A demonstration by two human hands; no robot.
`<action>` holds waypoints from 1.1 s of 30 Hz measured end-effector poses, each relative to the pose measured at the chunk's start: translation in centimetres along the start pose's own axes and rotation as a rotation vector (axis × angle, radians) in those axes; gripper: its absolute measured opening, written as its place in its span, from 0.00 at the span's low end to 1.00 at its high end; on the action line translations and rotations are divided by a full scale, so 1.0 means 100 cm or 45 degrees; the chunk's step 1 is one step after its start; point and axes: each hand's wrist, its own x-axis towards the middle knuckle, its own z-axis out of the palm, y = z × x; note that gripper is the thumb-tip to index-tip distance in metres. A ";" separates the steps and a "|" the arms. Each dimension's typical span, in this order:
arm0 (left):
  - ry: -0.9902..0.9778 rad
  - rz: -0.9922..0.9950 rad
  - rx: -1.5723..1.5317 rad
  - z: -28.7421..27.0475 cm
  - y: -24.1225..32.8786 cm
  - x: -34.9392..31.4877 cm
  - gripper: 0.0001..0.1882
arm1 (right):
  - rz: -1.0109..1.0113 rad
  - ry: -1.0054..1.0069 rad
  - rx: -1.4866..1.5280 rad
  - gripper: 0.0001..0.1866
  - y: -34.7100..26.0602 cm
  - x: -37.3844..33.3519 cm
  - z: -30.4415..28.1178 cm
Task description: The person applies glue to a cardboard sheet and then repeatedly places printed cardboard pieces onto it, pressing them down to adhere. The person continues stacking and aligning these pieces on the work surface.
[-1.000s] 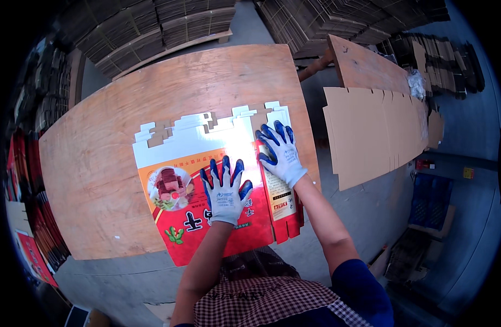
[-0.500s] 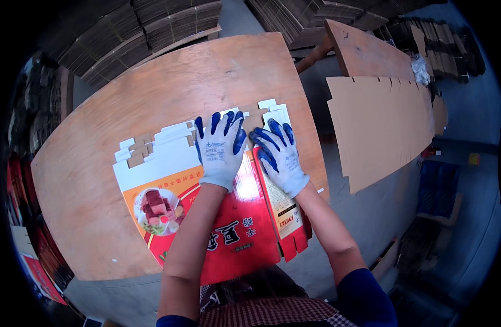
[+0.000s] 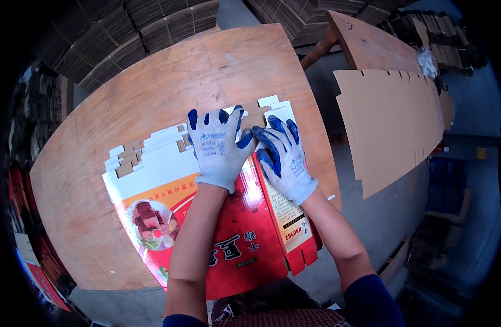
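Flat on the wooden table (image 3: 152, 82) lies a printed cardboard box blank (image 3: 245, 218), red and orange with a white upper part and a food picture at its left. Its far edge has notched white and brown tabs (image 3: 128, 158); more than one layer shows there. My left hand (image 3: 218, 144), in a white glove with blue fingertips, presses on the blank's far part with fingers spread. Beside it my right hand (image 3: 286, 158), gloved alike, lies on the narrow right panel, fingers stretched out and slightly bent. Under both palms the cardboard is hidden.
Bundled stacks of flat cardboard (image 3: 174, 30) stand beyond the table. To the right are a large plain brown cardboard sheet (image 3: 389, 128), a tilted wooden board (image 3: 370, 43) and a blue crate (image 3: 446, 185). More folded cardboard (image 3: 30, 201) is piled at the left.
Both hands stay on the box blank, and the left hand's fingers have shifted slightly. The blank's left end sits a little farther left in view. The whole view has moved slightly.
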 end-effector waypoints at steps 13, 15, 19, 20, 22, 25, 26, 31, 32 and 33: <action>0.139 -0.070 -0.334 -0.007 -0.007 -0.005 0.22 | 0.045 -0.056 -0.127 0.26 -0.008 0.003 0.000; 0.286 -0.047 -0.540 -0.007 -0.014 -0.008 0.21 | 0.043 -0.048 -0.148 0.26 -0.006 0.001 0.003; 0.221 0.038 -0.575 -0.028 0.011 -0.067 0.23 | 0.062 -0.064 -0.208 0.29 -0.002 -0.001 0.007; 0.188 0.069 -0.643 -0.028 0.019 -0.085 0.23 | 0.087 -0.037 -0.285 0.29 -0.005 -0.002 0.007; 0.204 0.116 -0.770 -0.011 0.025 -0.104 0.24 | 0.134 -0.003 -0.429 0.31 -0.015 -0.005 0.015; 0.178 0.081 -0.658 0.003 0.022 -0.108 0.25 | 0.172 0.006 -0.599 0.31 -0.027 -0.009 0.023; 0.193 0.062 -0.619 0.006 0.020 -0.113 0.25 | 0.221 0.000 -0.617 0.31 -0.031 -0.012 0.021; 0.091 0.171 -0.430 -0.002 0.027 -0.101 0.26 | 0.334 0.064 -0.563 0.30 -0.057 -0.066 0.014; 0.087 0.155 -0.402 -0.001 0.030 -0.101 0.26 | 0.377 0.039 -0.519 0.31 -0.069 -0.087 0.009; 0.089 0.140 -0.375 -0.002 0.031 -0.101 0.26 | 0.416 0.017 -0.477 0.31 -0.081 -0.108 0.005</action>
